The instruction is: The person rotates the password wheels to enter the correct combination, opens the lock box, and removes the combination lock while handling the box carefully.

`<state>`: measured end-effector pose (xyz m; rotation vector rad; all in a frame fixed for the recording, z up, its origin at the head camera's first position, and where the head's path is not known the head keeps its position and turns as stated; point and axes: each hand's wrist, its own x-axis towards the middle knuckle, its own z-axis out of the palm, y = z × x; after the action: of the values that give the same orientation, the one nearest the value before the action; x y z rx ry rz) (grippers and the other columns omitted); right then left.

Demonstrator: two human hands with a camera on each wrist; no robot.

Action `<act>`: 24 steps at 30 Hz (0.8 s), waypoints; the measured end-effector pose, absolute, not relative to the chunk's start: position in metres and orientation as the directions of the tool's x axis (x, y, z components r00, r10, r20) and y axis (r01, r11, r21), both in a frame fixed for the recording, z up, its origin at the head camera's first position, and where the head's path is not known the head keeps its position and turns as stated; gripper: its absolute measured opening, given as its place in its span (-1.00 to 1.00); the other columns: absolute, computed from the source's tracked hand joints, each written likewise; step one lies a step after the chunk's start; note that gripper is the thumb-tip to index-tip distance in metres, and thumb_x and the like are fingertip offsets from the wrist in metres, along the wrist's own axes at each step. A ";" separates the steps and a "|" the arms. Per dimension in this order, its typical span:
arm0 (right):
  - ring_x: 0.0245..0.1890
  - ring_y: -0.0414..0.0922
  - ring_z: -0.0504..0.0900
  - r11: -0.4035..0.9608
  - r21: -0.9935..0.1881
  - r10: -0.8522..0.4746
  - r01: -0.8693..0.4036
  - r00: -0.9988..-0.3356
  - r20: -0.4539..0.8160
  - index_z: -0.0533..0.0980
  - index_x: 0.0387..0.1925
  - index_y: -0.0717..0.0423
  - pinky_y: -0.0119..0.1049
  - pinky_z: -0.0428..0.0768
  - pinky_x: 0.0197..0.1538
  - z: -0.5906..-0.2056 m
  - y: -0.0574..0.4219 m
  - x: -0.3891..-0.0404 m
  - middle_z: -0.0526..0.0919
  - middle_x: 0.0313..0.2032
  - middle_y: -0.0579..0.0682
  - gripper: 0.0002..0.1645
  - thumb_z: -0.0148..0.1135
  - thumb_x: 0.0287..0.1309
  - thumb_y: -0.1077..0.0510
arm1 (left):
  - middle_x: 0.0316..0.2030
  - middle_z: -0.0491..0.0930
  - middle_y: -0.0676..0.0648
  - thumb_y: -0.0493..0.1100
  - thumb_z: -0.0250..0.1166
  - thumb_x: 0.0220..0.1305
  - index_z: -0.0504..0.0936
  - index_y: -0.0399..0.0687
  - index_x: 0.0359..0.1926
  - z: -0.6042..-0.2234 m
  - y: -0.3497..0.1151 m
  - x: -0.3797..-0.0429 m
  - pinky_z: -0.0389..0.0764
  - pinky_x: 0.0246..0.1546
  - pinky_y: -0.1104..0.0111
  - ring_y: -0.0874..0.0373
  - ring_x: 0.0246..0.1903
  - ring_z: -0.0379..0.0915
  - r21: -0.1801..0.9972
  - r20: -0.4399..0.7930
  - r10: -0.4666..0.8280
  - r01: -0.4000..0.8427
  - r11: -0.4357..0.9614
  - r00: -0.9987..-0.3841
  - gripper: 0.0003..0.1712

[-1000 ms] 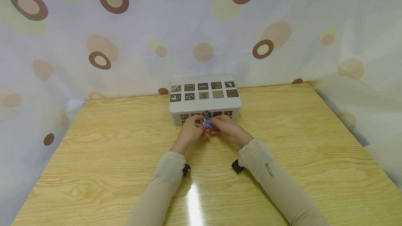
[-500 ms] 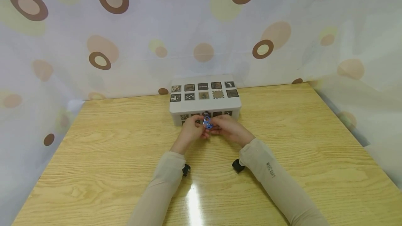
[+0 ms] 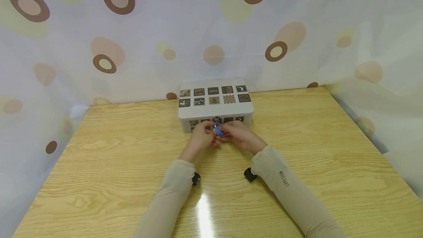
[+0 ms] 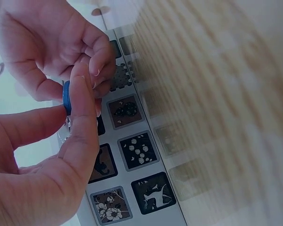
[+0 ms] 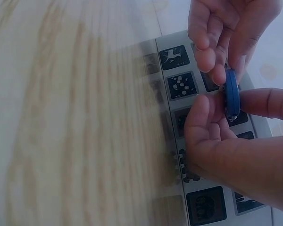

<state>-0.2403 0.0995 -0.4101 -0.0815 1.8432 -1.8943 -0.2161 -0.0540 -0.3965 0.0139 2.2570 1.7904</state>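
A small, flat blue disc-like piece (image 3: 218,129) with an opening near its top is held in front of a white box (image 3: 205,112). My left hand (image 3: 200,135) pinches it from the left between thumb and fingers. From the other side, my right hand (image 3: 242,135) grips it too, the fingertips of both hands close together. Edge-on in the right wrist view, the blue piece (image 5: 232,95) looks thin, with a bit of metal at its lower end. The box's lid is down, and a metal latch (image 3: 216,118) shows just above the hands.
Square dark and brown pictures cover the box's lid and front. It stands at the back of a wood-grain table (image 3: 115,164), close to a hanging curtain (image 3: 138,39) with circles. Black straps (image 3: 250,175) sit under both sleeves.
Both hands stay at the front of the box with the blue piece between them. Only a very slight shift of the right wrist shows.
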 end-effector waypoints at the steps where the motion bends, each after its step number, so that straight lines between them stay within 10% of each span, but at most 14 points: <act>1: -0.40 -0.23 0.60 0.039 -0.952 -0.378 0.303 -0.878 -0.294 0.33 0.05 0.65 -0.42 0.62 -0.18 -0.410 0.099 -0.241 0.58 -0.37 0.01 -0.56 -0.11 0.39 0.26 | -0.36 0.63 -0.43 -0.48 0.07 0.33 0.33 -0.42 0.24 -0.396 -0.054 -0.216 0.71 -0.38 0.23 0.01 -0.55 0.64 0.958 -0.197 0.167 -0.154 0.240 -0.966 -0.54; 24: -0.34 -0.21 0.59 0.075 -0.959 -0.391 0.274 -0.876 -0.281 0.36 0.09 0.62 -0.37 0.62 -0.10 -0.411 0.103 -0.242 0.59 -0.28 0.04 -0.54 -0.02 0.33 0.26 | -0.35 0.63 -0.40 -0.49 0.03 0.33 0.34 -0.40 0.24 -0.395 -0.054 -0.215 0.70 -0.34 0.20 -0.12 -0.44 0.67 0.956 -0.203 0.158 -0.161 0.246 -0.966 -0.55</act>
<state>-0.2424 0.1031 -0.4105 -0.1156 1.8860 -1.8531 -0.2148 -0.0540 -0.3952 -0.0024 2.2624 1.7846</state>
